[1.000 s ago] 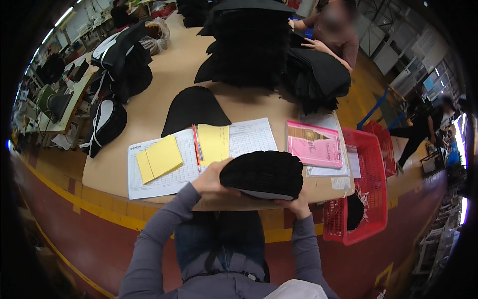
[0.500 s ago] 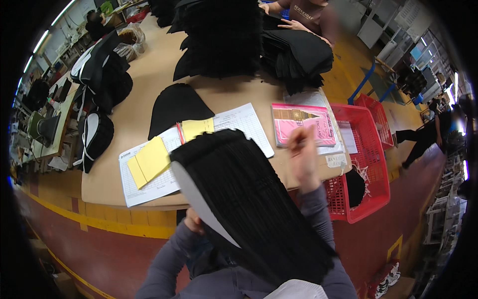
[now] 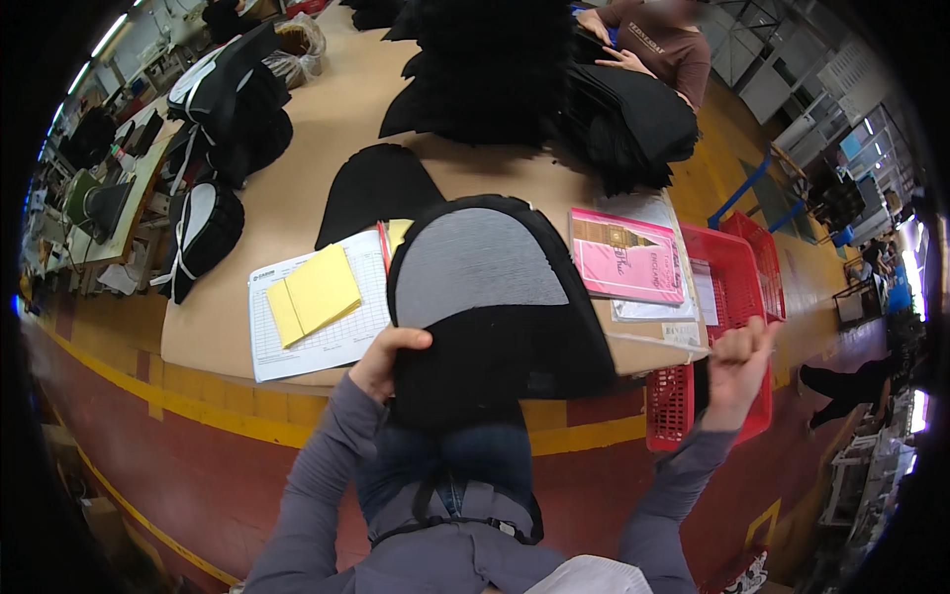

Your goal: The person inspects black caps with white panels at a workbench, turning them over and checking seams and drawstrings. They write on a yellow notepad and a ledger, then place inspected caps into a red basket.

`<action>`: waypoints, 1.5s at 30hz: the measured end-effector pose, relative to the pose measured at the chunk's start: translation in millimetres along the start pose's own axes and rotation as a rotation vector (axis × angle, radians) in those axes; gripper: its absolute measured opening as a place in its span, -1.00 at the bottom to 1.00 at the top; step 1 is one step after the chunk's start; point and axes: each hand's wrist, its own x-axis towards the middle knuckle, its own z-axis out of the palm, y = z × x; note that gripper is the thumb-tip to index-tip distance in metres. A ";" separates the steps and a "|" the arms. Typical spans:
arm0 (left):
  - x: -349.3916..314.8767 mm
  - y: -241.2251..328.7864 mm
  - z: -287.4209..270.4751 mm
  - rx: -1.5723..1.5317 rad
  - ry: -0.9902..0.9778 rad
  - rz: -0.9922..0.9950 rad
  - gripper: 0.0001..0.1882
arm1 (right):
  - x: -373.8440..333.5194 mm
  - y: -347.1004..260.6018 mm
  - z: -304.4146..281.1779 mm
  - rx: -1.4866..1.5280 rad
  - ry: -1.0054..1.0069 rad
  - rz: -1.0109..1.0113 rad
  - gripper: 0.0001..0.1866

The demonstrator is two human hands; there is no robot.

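A thick stack of black, round-topped fabric pieces (image 3: 505,351) tilts up over the table's near edge. Its upper face bears a grey half-round panel (image 3: 485,265). My left hand (image 3: 388,358) grips the stack's left edge, thumb lying on top. Out to the right, my right hand (image 3: 737,368) is closed on a thin white strip (image 3: 658,342). That strip stretches from the stack's right edge to my fingers; its other end is hidden. A single black piece (image 3: 376,188) lies flat just beyond the stack.
Yellow note slips (image 3: 315,295) rest on a printed sheet (image 3: 267,342). A pink booklet (image 3: 628,259) lies right, near a red basket (image 3: 757,396). Tall black piles (image 3: 485,79) stand at the back; tied bundles (image 3: 208,223) sit left. A person (image 3: 658,45) handles black pieces across the table.
The stack has turned from its layered side to show its grey-panelled face. My right hand has moved right and down, drawing the white strip out. My left hand has come up into view.
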 end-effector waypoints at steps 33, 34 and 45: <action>-67.6 -10.5 -90.0 0.381 0.352 1.023 -0.68 | -31.8 12.1 -72.9 -1.243 0.174 0.227 -0.25; -60.9 -15.7 -87.7 0.359 0.329 0.978 -0.62 | -34.7 0.8 -85.6 -1.245 0.241 0.191 -0.25; 22.2 -44.3 56.7 1.055 -0.291 0.791 -0.65 | -22.7 18.7 119.0 -0.778 -0.053 -0.043 -0.24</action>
